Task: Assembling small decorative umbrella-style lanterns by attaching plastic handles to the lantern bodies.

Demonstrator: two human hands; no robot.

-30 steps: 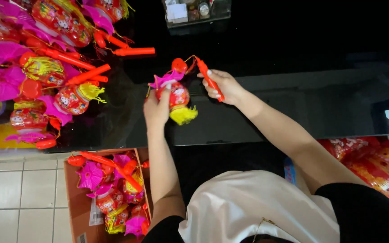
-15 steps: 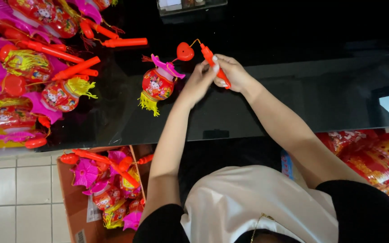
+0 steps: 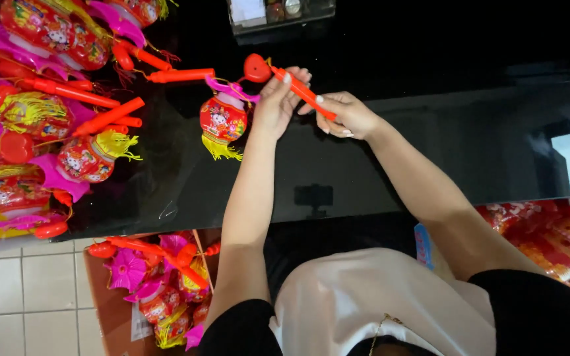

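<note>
Currently I hold one lantern's orange stick (image 3: 303, 93) in both hands' closed fingers; finished lanterns (image 3: 54, 99) crowd the desk's left edge (image 3: 133, 221), more wait boxed (image 3: 159, 290).

Pile of red lanterns (image 3: 54, 99) w/ pink tops, yellow tassels, well left of hand on black desk (image 3: 430, 151). Clear box (image 3: 282, 13) just above hand, at desk edge. Cardboard box (image 3: 159, 290) of lanterns below-left, on tiled floor (image 3: 21, 296). Red packets (image 3: 549, 240) lower right.
</note>
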